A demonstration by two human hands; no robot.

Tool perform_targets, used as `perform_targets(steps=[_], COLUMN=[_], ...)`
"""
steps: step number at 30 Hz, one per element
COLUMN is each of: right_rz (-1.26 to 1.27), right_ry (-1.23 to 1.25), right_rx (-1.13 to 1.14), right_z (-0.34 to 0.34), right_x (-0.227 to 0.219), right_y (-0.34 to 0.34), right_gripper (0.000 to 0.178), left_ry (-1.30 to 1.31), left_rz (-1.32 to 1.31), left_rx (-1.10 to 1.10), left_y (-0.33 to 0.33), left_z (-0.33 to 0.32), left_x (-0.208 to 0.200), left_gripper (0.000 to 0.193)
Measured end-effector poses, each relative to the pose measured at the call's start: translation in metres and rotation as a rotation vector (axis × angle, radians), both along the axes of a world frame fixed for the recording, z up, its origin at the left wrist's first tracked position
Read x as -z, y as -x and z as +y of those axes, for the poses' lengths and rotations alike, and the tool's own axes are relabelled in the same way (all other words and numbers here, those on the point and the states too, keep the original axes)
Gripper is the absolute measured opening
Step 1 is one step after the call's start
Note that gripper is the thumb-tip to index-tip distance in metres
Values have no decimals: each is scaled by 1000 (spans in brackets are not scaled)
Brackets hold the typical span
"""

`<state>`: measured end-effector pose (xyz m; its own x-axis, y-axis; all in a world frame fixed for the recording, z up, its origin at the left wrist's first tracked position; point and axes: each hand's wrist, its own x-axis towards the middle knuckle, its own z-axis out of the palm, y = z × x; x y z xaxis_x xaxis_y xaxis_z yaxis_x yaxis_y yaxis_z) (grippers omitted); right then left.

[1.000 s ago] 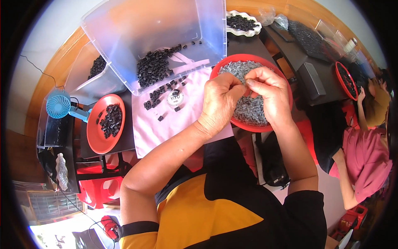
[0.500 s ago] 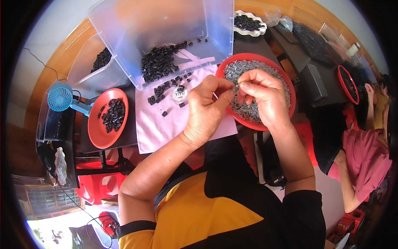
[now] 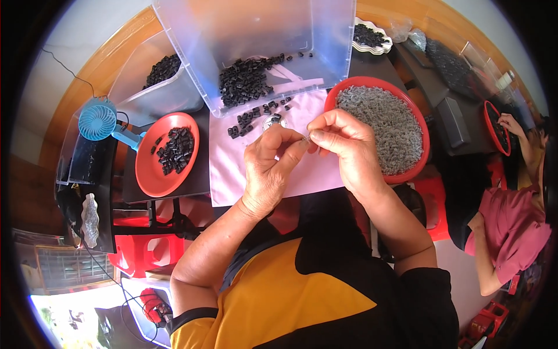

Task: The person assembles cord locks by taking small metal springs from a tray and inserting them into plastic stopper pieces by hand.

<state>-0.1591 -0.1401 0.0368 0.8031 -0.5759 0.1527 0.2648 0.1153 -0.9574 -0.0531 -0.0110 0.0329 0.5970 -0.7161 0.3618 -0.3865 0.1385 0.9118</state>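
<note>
My left hand (image 3: 270, 166) and my right hand (image 3: 350, 152) meet fingertip to fingertip above the pink cloth (image 3: 235, 183). Both are closed in a pinch. A tiny pale piece (image 3: 313, 145) shows between the fingertips; its exact kind is too small to tell. Just right of my right hand stands a red basin (image 3: 425, 136) full of small clear-grey pieces (image 3: 386, 125). Beyond my left hand, small black blocks (image 3: 239, 127) lie loose on the cloth, beside a round white label or lid (image 3: 273, 121) that is partly covered.
A clear plastic bin (image 3: 200, 72) on its side holds a heap of black blocks (image 3: 247, 81). To the left are an orange-red bowl (image 3: 148, 177) of black blocks, a blue fan (image 3: 97, 121) and another clear tub (image 3: 136, 96). A co-worker in a pink shirt (image 3: 505, 227) sits at right.
My hands have shifted from the red basin's left side to over the pink cloth, still pinched together. The whole view has slid, so the table things sit further right.
</note>
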Motion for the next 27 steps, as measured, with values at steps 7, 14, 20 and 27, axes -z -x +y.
perform_targets(steps=[7,14,20,27], right_rz=[-3,-101,-209,-47], right_ry=[35,110,-14,770], right_rx=[-59,10,61,294], right_z=[11,18,24,24], right_x=[7,25,39,49], right_y=[-15,-20,-23,-27], right_gripper=[10,13,16,26], left_ry=[-47,-123,-150,-161], left_rz=[167,459,498,575], left_rx=[21,-23,0,-98], left_y=[-7,-5,-4,-6], left_z=[15,18,25,40], left_x=[8,9,11,6], left_gripper=[9,15,13,10])
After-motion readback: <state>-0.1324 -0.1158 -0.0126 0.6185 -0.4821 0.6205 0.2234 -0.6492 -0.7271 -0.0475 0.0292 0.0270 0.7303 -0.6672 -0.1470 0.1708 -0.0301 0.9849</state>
